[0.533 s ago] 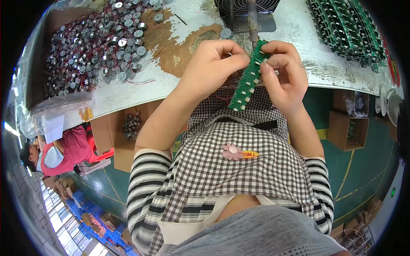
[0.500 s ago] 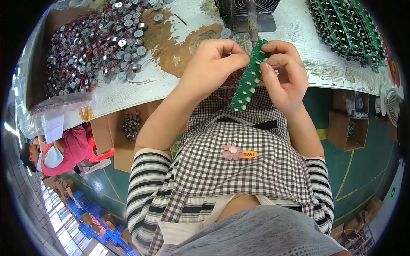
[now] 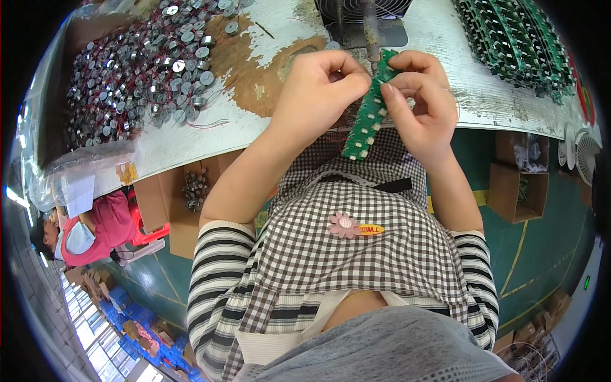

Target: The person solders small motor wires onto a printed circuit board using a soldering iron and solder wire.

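Note:
A long green circuit board strip (image 3: 367, 125) with a row of small white parts slants over the table's front edge. My right hand (image 3: 425, 102) grips its far part, with thumb and fingers closed along the right side. My left hand (image 3: 321, 92) is closed in a pinch at the strip's left edge; what lies between its fingertips is too small or hidden to make out. Just beyond the fingertips, a soldering iron (image 3: 370, 28) points down at the board's far end, its tip close to or touching it. Thin reddish wires show faintly below my left hand.
A box at the left holds a heap of small round metal motors (image 3: 143, 76) with red wires. Stacked green circuit boards (image 3: 515, 48) lie at the right. A black fan (image 3: 391, 7) stands behind the iron. Cardboard boxes (image 3: 519, 191) sit below; another person (image 3: 105, 223) is at the left.
Both hands and the board strip have shifted slightly away from me, the board's far end sliding further up beside the iron tip. The right fingers have moved a little along the board.

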Demonstrator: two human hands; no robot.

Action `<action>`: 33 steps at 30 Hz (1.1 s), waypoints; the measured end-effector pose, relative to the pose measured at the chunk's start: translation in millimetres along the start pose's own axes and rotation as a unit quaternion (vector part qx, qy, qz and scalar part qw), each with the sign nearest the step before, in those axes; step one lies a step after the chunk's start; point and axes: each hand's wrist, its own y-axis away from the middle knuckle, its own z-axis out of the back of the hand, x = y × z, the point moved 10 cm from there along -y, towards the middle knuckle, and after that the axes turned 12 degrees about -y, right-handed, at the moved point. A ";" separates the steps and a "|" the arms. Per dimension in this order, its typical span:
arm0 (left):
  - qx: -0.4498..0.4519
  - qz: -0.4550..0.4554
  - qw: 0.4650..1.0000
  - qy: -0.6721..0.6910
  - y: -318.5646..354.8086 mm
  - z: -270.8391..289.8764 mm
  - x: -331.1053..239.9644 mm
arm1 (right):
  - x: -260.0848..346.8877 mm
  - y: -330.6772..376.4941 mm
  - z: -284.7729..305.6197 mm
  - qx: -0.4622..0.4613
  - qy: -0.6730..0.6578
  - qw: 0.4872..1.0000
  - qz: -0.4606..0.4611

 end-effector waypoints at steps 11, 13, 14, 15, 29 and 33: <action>-0.003 -0.030 0.999 0.019 3.1 -1.9 -6.2 | -7.1 10.9 -0.4 -0.020 -0.028 0.999 -0.019; -0.001 -0.023 1.000 0.011 3.8 -2.7 -5.0 | -7.9 11.7 0.5 -0.035 -0.049 0.998 -0.027; 0.000 -0.028 0.999 0.017 2.6 -3.3 -4.6 | -8.0 11.9 -0.1 -0.034 -0.050 0.998 -0.026; 0.001 -0.034 0.999 0.022 1.2 -3.9 -5.1 | -8.0 11.7 1.0 -0.039 -0.053 0.998 -0.022; 0.001 -0.006 1.000 0.001 1.4 -1.4 -2.3 | -15.2 12.1 -1.6 -0.042 -0.071 0.994 -0.077; 0.024 0.004 0.999 -0.048 5.6 -2.8 -3.6 | -17.7 17.9 -0.2 -0.046 -0.067 0.990 -0.114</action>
